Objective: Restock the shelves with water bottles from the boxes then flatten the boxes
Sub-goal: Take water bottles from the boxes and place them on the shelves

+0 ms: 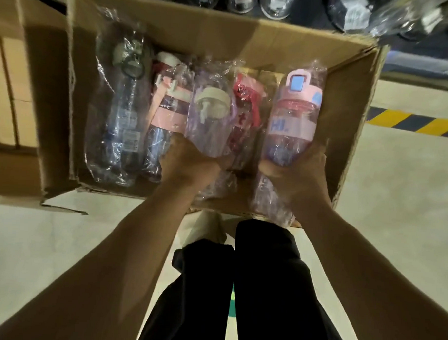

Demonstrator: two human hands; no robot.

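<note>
The box (223, 33) is plain brown cardboard: matt, fibrous, its near edges torn and ragged. A second box (11, 83) is the same dull cardboard. Every bottle lies in thin clear plastic wrap (116, 23) — crinkled and glossy, catching the light. The pink bottle (295, 108) is see-through plastic with a smooth opaque pink lid and band. The purple bottle (209, 123) is tinted clear plastic with a smooth cream cap. The blue bottle (122, 114) is darker translucent plastic. The floor (396, 190) is smooth and pale with a faint sheen, its stripe (412, 124) painted. The trousers (264, 287) are matt black cloth.
</note>
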